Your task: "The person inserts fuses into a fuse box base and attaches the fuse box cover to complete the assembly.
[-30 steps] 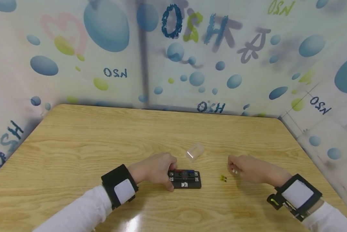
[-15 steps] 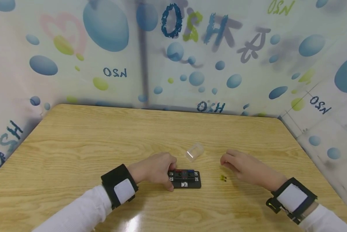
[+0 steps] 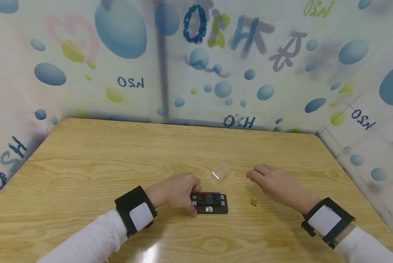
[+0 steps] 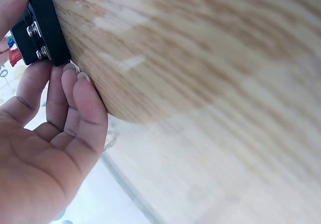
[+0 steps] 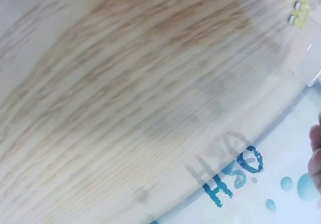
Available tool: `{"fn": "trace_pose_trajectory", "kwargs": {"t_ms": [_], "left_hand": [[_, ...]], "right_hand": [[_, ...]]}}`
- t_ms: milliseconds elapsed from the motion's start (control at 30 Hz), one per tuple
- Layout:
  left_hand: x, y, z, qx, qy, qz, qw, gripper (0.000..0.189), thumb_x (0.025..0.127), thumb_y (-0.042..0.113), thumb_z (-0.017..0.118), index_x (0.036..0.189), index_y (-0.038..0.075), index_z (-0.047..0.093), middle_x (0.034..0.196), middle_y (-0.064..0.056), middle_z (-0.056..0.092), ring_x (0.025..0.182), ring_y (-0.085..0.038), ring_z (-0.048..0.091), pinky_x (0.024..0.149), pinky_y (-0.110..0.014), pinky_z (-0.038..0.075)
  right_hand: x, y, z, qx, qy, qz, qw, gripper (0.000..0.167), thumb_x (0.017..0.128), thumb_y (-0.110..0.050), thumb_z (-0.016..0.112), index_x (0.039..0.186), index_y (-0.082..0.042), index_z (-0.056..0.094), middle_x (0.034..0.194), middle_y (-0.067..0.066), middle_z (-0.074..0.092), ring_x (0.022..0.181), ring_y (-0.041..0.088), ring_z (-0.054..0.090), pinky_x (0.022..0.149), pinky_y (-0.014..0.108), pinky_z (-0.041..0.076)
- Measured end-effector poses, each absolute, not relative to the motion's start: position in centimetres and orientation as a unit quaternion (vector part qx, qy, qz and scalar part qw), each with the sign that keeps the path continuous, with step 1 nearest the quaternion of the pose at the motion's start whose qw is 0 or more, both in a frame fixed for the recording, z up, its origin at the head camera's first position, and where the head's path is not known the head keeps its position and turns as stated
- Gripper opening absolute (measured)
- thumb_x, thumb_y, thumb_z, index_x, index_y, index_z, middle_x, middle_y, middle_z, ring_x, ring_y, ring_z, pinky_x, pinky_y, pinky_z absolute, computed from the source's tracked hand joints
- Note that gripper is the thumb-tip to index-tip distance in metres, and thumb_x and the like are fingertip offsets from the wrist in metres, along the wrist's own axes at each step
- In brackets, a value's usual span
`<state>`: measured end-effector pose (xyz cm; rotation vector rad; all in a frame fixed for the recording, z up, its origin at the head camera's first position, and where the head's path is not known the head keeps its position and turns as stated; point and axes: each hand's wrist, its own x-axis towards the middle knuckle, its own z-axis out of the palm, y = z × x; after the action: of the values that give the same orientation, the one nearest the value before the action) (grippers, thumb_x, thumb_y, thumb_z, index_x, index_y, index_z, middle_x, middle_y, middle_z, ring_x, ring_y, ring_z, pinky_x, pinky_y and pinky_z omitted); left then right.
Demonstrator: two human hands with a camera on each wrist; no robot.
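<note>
My left hand (image 3: 176, 190) grips the left end of a black fuse block (image 3: 216, 209), thumb at its near edge and fingers at the far side. Red and blue parts and metal screws show on the block. In the left wrist view, the fingertips press against the block (image 4: 49, 25) low by the wood. To the right lie small yellow blade fuses (image 3: 253, 202). My right hand (image 3: 275, 184) hovers beyond them with bent fingers, its fingertips together; I cannot tell whether they pinch something. Only a bit of that hand (image 5: 316, 156) enters the right wrist view.
A clear plastic cover (image 3: 221, 172) lies behind the fuse block, between the two hands. Everything lies on a wooden table (image 3: 124, 153), whose far edge meets a patterned backdrop (image 3: 196, 91). Side walls of the same cloth stand left and right.
My right hand has moved left and a little away from me, rising past the yellow fuses, and its fingers have turned toward the clear cover. The left hand and fuse block stay put.
</note>
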<state>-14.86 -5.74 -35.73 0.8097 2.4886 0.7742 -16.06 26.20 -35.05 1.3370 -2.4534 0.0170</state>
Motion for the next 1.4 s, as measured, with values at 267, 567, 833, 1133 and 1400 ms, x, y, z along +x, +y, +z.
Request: {"fn": "trace_pose_trajectory", "kwargs": {"t_ms": [267,567,833,1133,1400], "left_hand": [[-14.9,-5.8,-35.7,0.292,0.891,0.281,0.204,0.039,0.059,0.021,0.093,0.077,0.013,0.059,0.075,0.004,0.06,0.072,-0.012,0.052,0.064,-0.026,0.042],[-14.9,-5.7,-35.6,0.291,0.89,0.285,0.206,0.039,0.058,0.02,0.093,0.077,0.013,0.059,0.075,0.004,0.06,0.072,-0.012,0.052,0.064,-0.026,0.042],[-14.9,-5.7,-35.7,0.297,0.887,0.287,0.208,0.038,0.059,0.019,0.092,0.079,0.013,0.061,0.076,0.005,0.061,0.072,-0.012,0.053,0.064,-0.025,0.043],[-14.9,-5.8,-35.7,0.297,0.89,0.282,0.201,0.039,0.058,0.02,0.093,0.078,0.013,0.06,0.075,0.005,0.061,0.071,-0.011,0.053,0.065,-0.026,0.042],[-14.9,-5.8,-35.7,0.299,0.886,0.288,0.205,0.038,0.059,0.019,0.092,0.078,0.013,0.06,0.075,0.005,0.061,0.07,-0.011,0.052,0.064,-0.025,0.042]], "right_hand": [[-15.6,24.6,-33.8,0.453,-0.881,-0.004,0.133,0.04,0.078,0.012,0.069,0.109,-0.012,0.065,0.092,-0.001,0.057,0.079,0.008,0.054,0.065,0.024,0.05],[-15.5,22.0,-32.7,0.477,-0.865,0.029,0.152,0.035,0.08,0.006,0.074,0.108,-0.01,0.062,0.09,-0.002,0.059,0.079,0.008,0.057,0.066,0.023,0.051],[-15.1,20.1,-31.9,0.489,-0.86,0.02,0.143,0.043,0.077,0.009,0.075,0.11,-0.014,0.059,0.096,-0.003,0.057,0.084,0.009,0.057,0.073,0.025,0.053],[-15.3,18.7,-31.6,0.515,-0.842,0.035,0.157,0.023,0.087,-0.002,0.07,0.103,-0.015,0.059,0.086,-0.004,0.047,0.071,0.008,0.041,0.062,0.02,0.037],[-15.6,17.6,-31.9,0.538,-0.829,0.04,0.149,0.019,0.088,-0.004,0.069,0.101,-0.014,0.059,0.086,-0.005,0.055,0.075,0.009,0.05,0.065,0.023,0.045]]}}
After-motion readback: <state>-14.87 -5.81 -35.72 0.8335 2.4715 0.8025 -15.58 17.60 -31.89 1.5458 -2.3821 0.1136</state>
